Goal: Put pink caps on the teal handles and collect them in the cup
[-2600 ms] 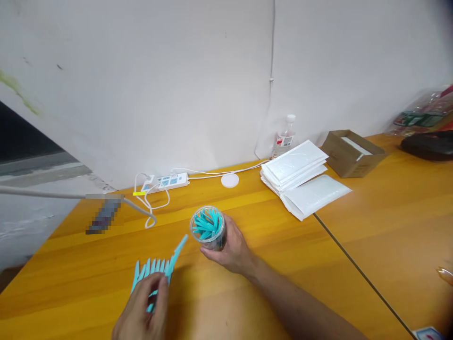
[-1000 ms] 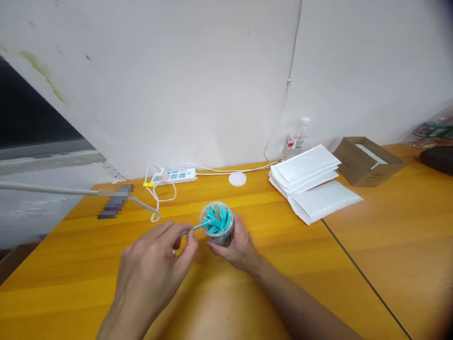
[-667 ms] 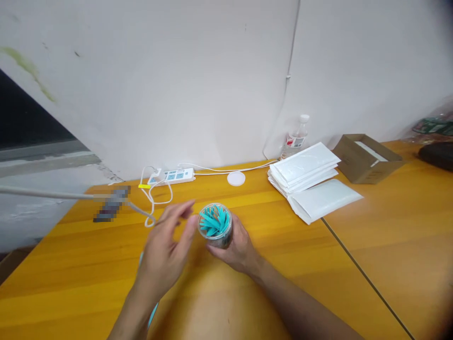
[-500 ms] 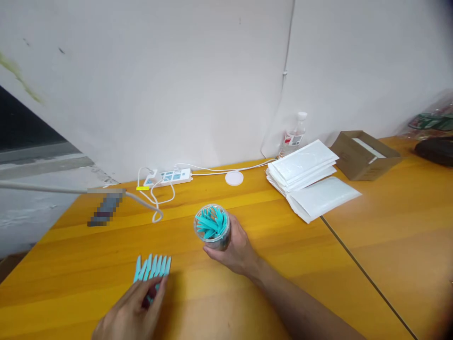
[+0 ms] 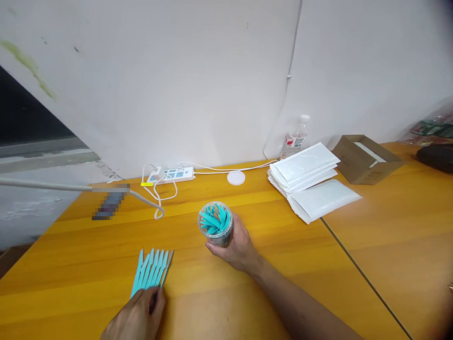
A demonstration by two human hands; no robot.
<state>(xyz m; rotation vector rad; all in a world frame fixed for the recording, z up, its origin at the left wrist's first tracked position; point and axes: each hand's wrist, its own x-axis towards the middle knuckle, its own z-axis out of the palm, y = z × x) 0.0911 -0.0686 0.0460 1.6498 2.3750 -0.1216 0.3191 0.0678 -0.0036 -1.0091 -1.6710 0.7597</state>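
A clear round jar (image 5: 216, 230) stuffed with turquoise picks stands on the wooden table (image 5: 389, 226), and my right hand (image 5: 236, 248) is wrapped round its side. A fan of several loose turquoise picks (image 5: 153, 271) lies flat on the table to the left of the jar. My left hand (image 5: 136, 317) rests at the near end of that fan, fingers closed in a pinch on the picks' handles.
A white power strip (image 5: 174, 174) with cables and a white round lid (image 5: 236, 178) lie by the wall. A stack of white padded envelopes (image 5: 311, 182), a water bottle (image 5: 296, 137) and an open cardboard box (image 5: 364, 158) sit at the right. A grey cable (image 5: 145, 203) crosses from the left.
My left hand put one pick into the jar, then dropped back to the fan of loose picks and closed on their near ends. The right hand kept hold of the jar.
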